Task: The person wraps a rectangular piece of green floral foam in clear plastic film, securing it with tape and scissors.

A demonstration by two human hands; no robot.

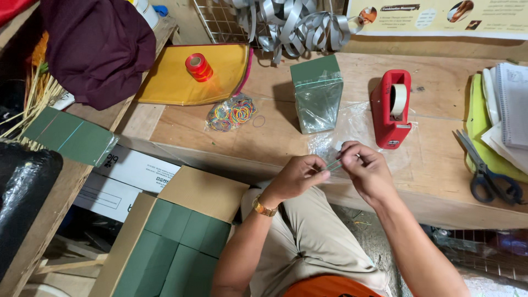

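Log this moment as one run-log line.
left hand: pinching clear plastic bag | right hand: pinching same bag | nearby: wrapped green block, red tape dispenser, rubber bands

Red tape dispenser [390, 110] upright on the wooden workbench [275, 140], near a green foam block wrapped in clear plastic [317, 94]. Heap of coloured rubber bands [231, 113] further left, beside a yellow tray [171, 77] carrying a red ribbon spool [198, 67]. Curled silver ribbon [294, 25] hanging at the back. Dark-handled scissors [487, 170] at the right edge — partly on yellow sheets. Below the bench, an open cardboard box [201, 192] packed with green foam bricks [173, 247].
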